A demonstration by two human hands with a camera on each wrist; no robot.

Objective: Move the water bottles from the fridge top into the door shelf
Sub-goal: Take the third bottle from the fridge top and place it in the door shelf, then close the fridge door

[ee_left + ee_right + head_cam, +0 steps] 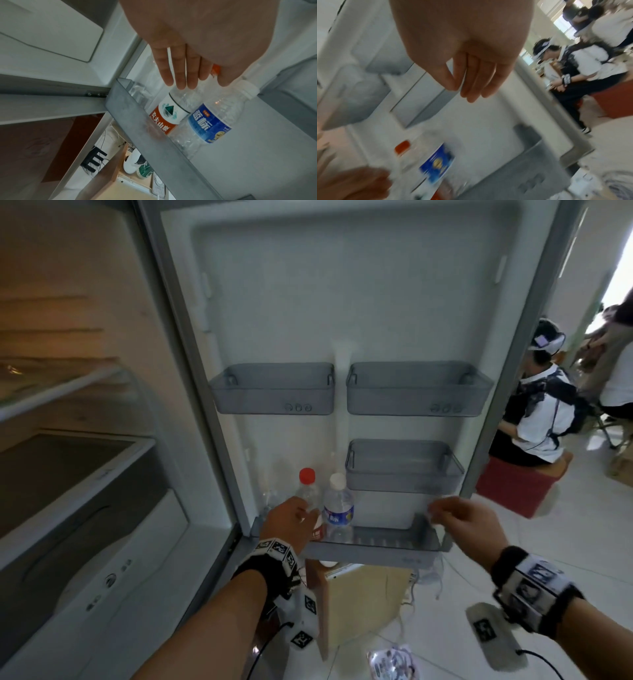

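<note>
Two water bottles stand side by side at the left end of the lowest grey door shelf (380, 551). The red-capped bottle (308, 491) has a red and white label (169, 117). The white-capped bottle (338, 510) carries a blue label (209, 123). My left hand (291, 520) hovers just in front of the red-capped bottle with its fingers (181, 73) straight and holding nothing. My right hand (460, 520) hangs relaxed and empty above the shelf's right end; its wrist view is blurred, showing loose fingers (471, 83).
Three empty grey bins (274, 388) (418, 388) (404, 467) hang higher on the open door. The fridge interior (68, 440) is on the left. A wooden box (363, 604) sits on the floor below the shelf. A person (544, 405) sits on a red stool (520, 484) at right.
</note>
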